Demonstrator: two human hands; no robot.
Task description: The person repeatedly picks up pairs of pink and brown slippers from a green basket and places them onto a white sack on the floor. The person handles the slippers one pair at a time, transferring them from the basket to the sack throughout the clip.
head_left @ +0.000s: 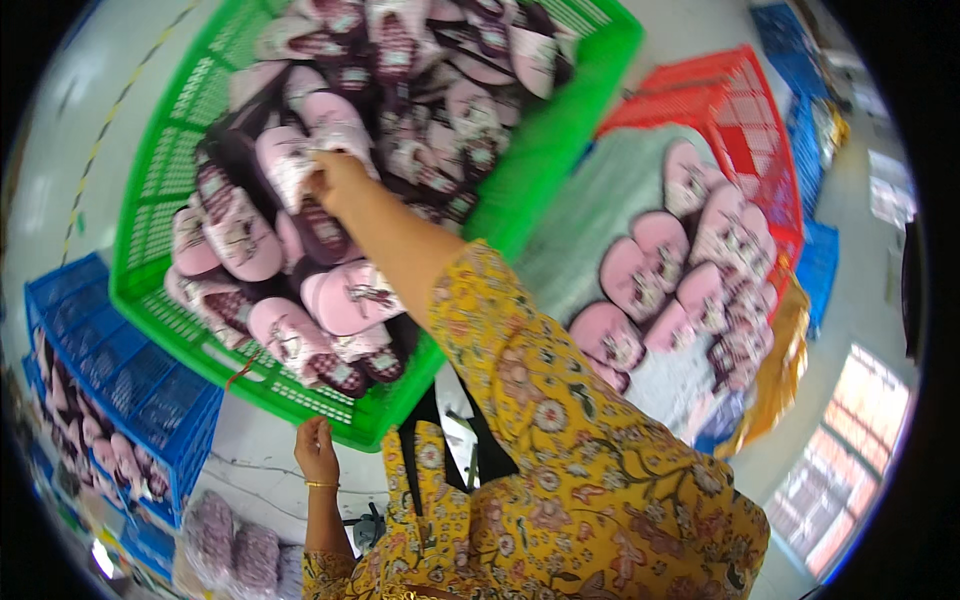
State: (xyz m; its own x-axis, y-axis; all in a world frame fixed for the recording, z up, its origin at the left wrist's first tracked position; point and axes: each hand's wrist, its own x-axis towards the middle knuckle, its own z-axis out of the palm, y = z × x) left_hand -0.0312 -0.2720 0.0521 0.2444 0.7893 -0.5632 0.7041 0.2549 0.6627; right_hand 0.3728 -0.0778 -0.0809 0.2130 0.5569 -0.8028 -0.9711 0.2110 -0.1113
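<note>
A large green plastic basket (150, 190) is heaped with pink-and-maroon slippers (240, 240), many with a small bow-like ornament. My right hand (342, 182) reaches over the heap, its fingers closed on a pink slipper (287, 160) lying among the others. Part of that slipper is covered by my fingers. Lower down, my left hand (317, 450), with a thin bracelet at the wrist, is beside the basket's near edge. Its fingers are curled together, and no object shows in them.
At right, more pink slippers (630, 275) lie on a pale greenish surface (570, 230) beside a red crate (745, 110). A blue crate (110, 330) with slippers stands at left. Plastic-wrapped bundles (210, 535) lie below it. Blue containers (790, 50) line the far right.
</note>
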